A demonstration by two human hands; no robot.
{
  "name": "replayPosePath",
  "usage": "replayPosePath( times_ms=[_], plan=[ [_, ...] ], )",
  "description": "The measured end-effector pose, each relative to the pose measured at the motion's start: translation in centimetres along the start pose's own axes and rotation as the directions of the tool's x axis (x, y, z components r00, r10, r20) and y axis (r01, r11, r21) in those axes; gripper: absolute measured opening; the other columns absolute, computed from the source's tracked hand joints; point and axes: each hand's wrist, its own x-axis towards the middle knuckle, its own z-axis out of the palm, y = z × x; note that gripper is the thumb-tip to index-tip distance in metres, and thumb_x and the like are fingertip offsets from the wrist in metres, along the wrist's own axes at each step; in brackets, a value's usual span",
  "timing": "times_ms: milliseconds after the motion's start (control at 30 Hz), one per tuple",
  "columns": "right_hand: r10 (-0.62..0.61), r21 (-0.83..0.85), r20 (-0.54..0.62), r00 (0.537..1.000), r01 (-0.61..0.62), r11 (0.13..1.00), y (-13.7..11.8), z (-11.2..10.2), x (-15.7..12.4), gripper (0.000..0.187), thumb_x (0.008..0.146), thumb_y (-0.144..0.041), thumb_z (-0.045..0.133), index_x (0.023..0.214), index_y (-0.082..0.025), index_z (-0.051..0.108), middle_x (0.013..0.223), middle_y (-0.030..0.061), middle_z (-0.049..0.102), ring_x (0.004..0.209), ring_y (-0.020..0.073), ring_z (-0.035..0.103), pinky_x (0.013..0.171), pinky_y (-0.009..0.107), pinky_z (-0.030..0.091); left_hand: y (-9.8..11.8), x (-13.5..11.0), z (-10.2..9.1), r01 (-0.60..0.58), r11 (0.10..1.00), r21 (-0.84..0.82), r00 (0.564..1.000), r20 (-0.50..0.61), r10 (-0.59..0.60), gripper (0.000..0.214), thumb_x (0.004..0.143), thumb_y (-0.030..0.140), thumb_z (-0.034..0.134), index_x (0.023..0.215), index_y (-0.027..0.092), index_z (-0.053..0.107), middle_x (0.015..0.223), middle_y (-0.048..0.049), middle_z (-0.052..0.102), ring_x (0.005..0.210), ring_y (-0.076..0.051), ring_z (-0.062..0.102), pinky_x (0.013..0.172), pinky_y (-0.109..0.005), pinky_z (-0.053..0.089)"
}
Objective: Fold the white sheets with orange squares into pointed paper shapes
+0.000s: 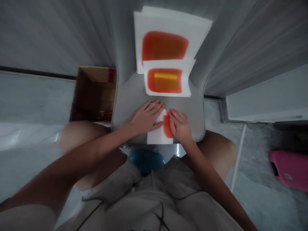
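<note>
A small white paper with an orange patch (167, 126) lies on the seat of a grey chair (130, 99), near its front edge. The paper looks folded, with a crease running away from me. My left hand (147, 117) rests flat across its left part, fingers stretched out and thumb beside the orange patch. At the right edge, the fingers of my right hand (180, 124) are bent together and closed on the paper. Farther back on the seat is a stack of white sheets (187, 86) printed with an orange and yellow block.
Larger white sheets (168, 24) with an orange-red block lean against the chair's back. Left of the chair stands an open cardboard box (81, 93). A teal stool or basin (146, 160) shows below the seat, and a pink plastic item (292, 168) sits on the floor at right.
</note>
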Motion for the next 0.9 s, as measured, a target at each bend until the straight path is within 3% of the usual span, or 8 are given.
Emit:
replayPosePath(
  times_ms=[167, 367, 567, 900],
  plan=[
    [0.005, -0.037, -0.005, 1.000, -0.005, 0.999, -0.3, 0.0, -0.4, 0.040, 0.107, -0.023, 0.043, 0.131, -0.015, 0.074, 0.139, 0.0141, 0.072, 0.135, 0.0283, 0.064, 0.114, 0.051, 0.047, 0.4, -0.1, 0.2, 0.048, 0.999, -0.009, 0.999, -0.026, -0.048, 0.074, 0.107, 0.055, 0.042, 0.162, 0.006, 0.041, 0.167, -0.0172, 0.043, 0.160, -0.035, 0.031, 0.132, -0.051, 0.022],
    [0.043, -0.078, 0.001, 0.999, -0.043, 0.996, -0.5, -0.1, -0.5, 0.038, 0.106, -0.024, 0.047, 0.130, -0.020, 0.076, 0.137, 0.0108, 0.074, 0.135, 0.0309, 0.062, 0.125, 0.064, 0.032, 1.0, -0.1, 0.0, 0.122, 0.991, -0.048, 0.991, -0.052, -0.125, 0.070, 0.110, 0.056, 0.032, 0.161, 0.009, 0.044, 0.167, -0.0151, 0.043, 0.159, -0.032, 0.034, 0.133, -0.051, 0.021],
    [0.025, -0.092, -0.022, 0.999, -0.027, 0.995, -0.5, -0.1, -0.6, 0.037, 0.106, -0.024, 0.047, 0.128, -0.018, 0.076, 0.135, 0.0113, 0.074, 0.132, 0.0305, 0.064, 0.125, 0.062, 0.034, 1.4, 0.1, -0.2, 0.222, 0.972, -0.069, 0.970, -0.083, -0.228, 0.068, 0.110, 0.055, 0.030, 0.160, 0.012, 0.045, 0.167, -0.0153, 0.042, 0.157, -0.031, 0.038, 0.132, -0.055, 0.020],
    [0.016, -0.038, -0.057, 0.998, -0.018, 0.999, -0.4, 0.0, -0.7, 0.035, 0.106, -0.025, 0.049, 0.126, -0.019, 0.077, 0.135, 0.0101, 0.075, 0.131, 0.0303, 0.064, 0.122, 0.059, 0.040, -0.2, -0.3, 0.2, 0.193, 0.979, -0.069, 0.976, -0.084, -0.199, 0.079, 0.108, 0.059, 0.034, 0.164, 0.003, 0.032, 0.169, -0.0204, 0.038, 0.157, -0.033, 0.037, 0.132, -0.051, 0.023]
  ],
)
